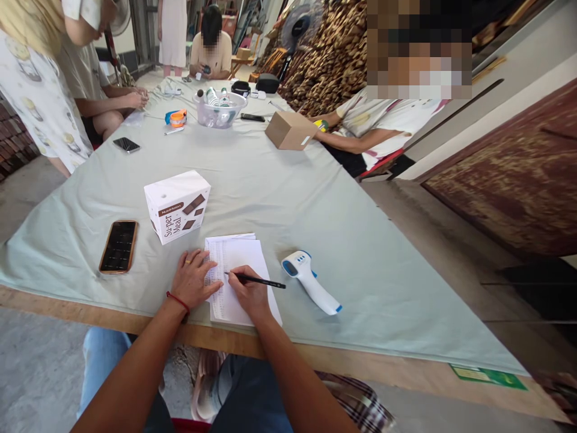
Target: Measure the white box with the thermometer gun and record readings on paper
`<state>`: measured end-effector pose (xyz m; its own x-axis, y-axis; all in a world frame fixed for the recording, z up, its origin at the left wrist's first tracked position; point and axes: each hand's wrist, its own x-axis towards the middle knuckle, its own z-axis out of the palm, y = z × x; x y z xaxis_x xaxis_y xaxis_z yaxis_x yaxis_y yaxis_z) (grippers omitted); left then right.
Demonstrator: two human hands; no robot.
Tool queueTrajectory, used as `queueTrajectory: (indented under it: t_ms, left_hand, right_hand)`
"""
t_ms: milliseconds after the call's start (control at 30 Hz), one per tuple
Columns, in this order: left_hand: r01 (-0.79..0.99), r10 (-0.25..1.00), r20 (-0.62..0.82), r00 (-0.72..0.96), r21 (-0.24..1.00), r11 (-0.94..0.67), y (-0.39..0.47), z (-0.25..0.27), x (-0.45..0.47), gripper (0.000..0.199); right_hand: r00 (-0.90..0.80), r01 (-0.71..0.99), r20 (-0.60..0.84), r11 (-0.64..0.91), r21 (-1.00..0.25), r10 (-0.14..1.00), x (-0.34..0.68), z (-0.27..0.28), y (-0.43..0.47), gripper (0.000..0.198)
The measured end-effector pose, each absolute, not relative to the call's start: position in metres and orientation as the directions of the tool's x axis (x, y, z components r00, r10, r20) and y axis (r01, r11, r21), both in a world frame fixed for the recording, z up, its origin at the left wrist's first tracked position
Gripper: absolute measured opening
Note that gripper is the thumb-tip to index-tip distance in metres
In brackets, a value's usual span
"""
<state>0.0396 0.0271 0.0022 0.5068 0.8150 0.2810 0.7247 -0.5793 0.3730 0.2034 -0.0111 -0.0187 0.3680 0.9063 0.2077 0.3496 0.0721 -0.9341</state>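
Observation:
White sheets of paper [252, 258] lie stacked at the near edge of the table, with rows of small marks down their left side. My left hand [193, 279] rests spread on the left margin of the paper, a red cord round its wrist. A black pencil [265, 281] is pinched in my right hand [250, 294], its tip touching the sheet near the marks. To the right of the paper lies a white and blue infrared thermometer [311, 282]. A white "Super Meal" box [177, 204] stands beyond my left hand, and a phone [119, 246] lies left of it.
A cloth-covered table [383, 288] stretches away from me. Farther off are a clear basin [219, 117] of bottles, a cardboard box [288, 131], an orange tape roll [178, 118] and another phone [127, 144]. Several people are around the table; one sits at the right behind the cardboard box.

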Motion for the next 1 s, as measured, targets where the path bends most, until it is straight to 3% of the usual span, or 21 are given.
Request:
queueTrajectory:
  t_ms: [1000]
  left_hand:
    - [0.725, 0.819, 0.272, 0.505, 0.381, -0.574, 0.0274, 0.0039, 0.0392, 0.038]
  right_hand:
    - [0.359, 0.356, 0.222, 0.087, -0.93, 0.907, 0.2026, -0.0155, -0.0118, 0.016]
